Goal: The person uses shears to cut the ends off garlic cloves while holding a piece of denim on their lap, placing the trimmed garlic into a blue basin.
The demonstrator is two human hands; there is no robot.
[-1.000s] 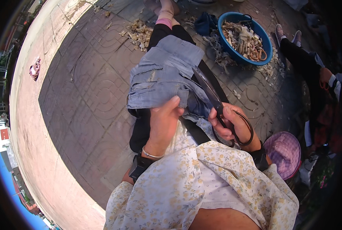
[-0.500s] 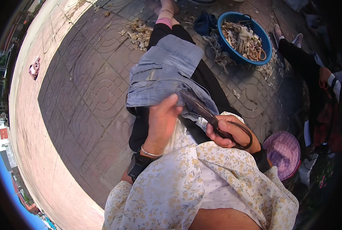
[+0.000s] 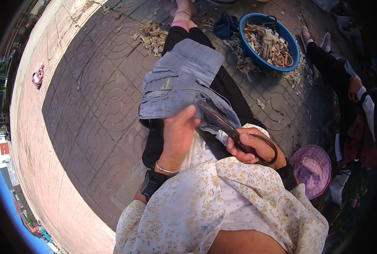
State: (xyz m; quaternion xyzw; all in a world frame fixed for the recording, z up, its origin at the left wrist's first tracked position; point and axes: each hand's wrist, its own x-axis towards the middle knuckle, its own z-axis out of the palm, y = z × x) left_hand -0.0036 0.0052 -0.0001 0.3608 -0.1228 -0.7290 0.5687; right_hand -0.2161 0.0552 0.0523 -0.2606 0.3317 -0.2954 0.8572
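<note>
Across my outstretched legs lies a pair of light blue jeans, bunched up, with frayed slits and a thick seam at the near edge. My left hand pinches that near edge, thumb on top and the other fingers mostly hidden beneath. In my right hand is a pair of dark metal scissors, fingers wrapped round the looped handles. The blades point away and to the left, their tips at the denim just right of my left thumb. Whether the blades are parted is hard to make out.
A blue basin of shell-like scraps, a glove and orange-handled scissors stands ahead on the right. Scraps litter the paving by my feet. A pink checked hat lies at my right. Another person's leg is at the far right.
My hands, the jeans and the scissors stay almost in place. At the far right the other person's hand and sleeve have shifted slightly.
</note>
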